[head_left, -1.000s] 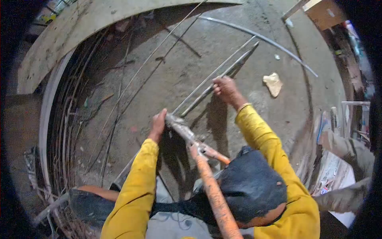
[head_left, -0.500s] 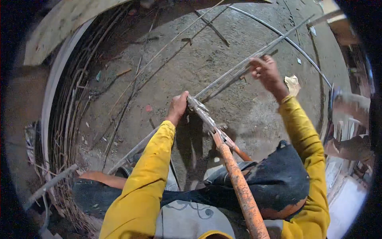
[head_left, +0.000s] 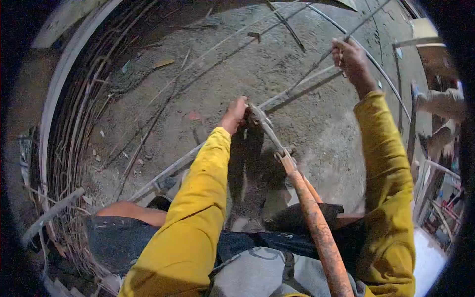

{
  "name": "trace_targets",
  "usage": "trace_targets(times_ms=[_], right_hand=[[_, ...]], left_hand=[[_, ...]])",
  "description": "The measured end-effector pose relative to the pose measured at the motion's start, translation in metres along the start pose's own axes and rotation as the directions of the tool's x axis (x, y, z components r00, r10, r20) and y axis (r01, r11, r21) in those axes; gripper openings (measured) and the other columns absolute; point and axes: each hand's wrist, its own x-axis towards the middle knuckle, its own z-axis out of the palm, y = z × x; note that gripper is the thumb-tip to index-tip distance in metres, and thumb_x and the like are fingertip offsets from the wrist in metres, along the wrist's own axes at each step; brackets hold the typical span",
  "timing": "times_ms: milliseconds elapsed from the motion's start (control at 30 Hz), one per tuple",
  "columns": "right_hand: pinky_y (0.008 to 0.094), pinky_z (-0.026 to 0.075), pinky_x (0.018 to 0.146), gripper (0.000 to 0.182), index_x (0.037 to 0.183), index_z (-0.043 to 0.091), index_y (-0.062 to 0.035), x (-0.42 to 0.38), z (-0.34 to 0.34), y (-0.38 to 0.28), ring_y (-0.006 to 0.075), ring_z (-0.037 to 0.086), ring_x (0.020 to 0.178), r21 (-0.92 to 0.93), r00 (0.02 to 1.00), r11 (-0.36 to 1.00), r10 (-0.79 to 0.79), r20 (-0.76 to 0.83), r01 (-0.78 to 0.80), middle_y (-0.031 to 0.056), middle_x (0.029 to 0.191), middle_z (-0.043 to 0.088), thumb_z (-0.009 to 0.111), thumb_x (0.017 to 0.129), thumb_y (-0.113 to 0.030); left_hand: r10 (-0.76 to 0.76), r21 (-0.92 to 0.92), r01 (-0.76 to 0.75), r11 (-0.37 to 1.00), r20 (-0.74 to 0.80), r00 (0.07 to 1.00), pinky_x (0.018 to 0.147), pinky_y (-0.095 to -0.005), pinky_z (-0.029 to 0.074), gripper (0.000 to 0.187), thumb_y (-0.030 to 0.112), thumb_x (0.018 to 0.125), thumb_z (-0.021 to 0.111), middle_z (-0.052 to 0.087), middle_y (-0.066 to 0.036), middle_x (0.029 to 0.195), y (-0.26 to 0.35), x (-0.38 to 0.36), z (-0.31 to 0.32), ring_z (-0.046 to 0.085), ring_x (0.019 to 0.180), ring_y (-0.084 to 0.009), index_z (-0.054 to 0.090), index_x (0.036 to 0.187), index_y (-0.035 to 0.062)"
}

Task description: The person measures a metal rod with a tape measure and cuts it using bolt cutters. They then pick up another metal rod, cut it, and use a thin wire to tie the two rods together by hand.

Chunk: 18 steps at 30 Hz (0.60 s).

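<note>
A long bolt cutter with orange handles [head_left: 310, 208] runs from my lap up to its grey jaws [head_left: 258, 115]. My left hand [head_left: 235, 114] grips next to the jaws, where thin steel rods [head_left: 292, 90] pass through. My right hand [head_left: 351, 59] is raised far out to the upper right and is closed around a thin steel rod [head_left: 368, 20] that slants up toward the top edge. Both arms wear yellow sleeves. I sit on the concrete floor [head_left: 232, 69] with my knees bent.
A coil of many bent rods [head_left: 74, 148] curves along the left side. Loose rods and scraps lie across the floor. A long curved rod [head_left: 391, 84] arcs at the right. At the right edge are another person's legs [head_left: 440, 123] and a metal frame.
My right hand has slid outward along the rod, from near the jaws to far up right. The view has tilted, and my left hand stays by the jaws.
</note>
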Motion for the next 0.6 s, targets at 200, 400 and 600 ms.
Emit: trace_targets(times_ms=[200, 400, 600], right_hand=[[0.0258, 0.042, 0.042, 0.021, 0.084, 0.055, -0.0056, -0.028, 0.043, 0.058, 0.0125, 0.054, 0.051, 0.129, 0.985, 0.987, 0.114, -0.134, -0.096, 0.005, 0.067, 0.057, 0.069, 0.079, -0.02], [0.0251, 0.043, 0.042, 0.018, 0.081, 0.054, -0.0072, -0.041, 0.032, 0.086, 0.0115, 0.055, 0.049, 0.155, 0.953, 0.978, 0.174, -0.247, -0.138, 0.004, 0.066, 0.058, 0.068, 0.08, -0.018], [0.0229, 0.041, 0.041, 0.015, 0.082, 0.053, -0.0081, -0.045, 0.041, 0.097, 0.0095, 0.053, 0.048, 0.192, 0.956, 0.97, 0.194, -0.222, -0.152, 0.0021, 0.065, 0.056, 0.066, 0.082, -0.015]], left_hand=[[-0.009, 0.033, 0.013, 0.999, -0.098, 0.995, 0.066, -0.0386, 0.041, 0.05, 0.045, 0.083, 0.043, 0.061, -0.013, 0.087, -0.016, 0.018, -0.002, 0.055, 0.072, -0.0238, 0.061, 0.092, -0.0014], [0.039, 0.01, -0.039, 0.999, -0.069, 0.997, 0.057, -0.0376, 0.036, 0.042, 0.041, 0.079, 0.046, 0.056, -0.01, 0.076, -0.017, 0.018, -0.001, 0.05, 0.063, -0.0216, 0.059, 0.083, 0.0005], [0.143, 0.061, -0.138, 0.989, -0.096, 0.985, 0.047, -0.0383, 0.033, 0.036, 0.035, 0.075, 0.049, 0.053, -0.008, 0.057, -0.015, 0.012, -0.001, 0.047, 0.05, -0.0195, 0.057, 0.066, 0.0004]])
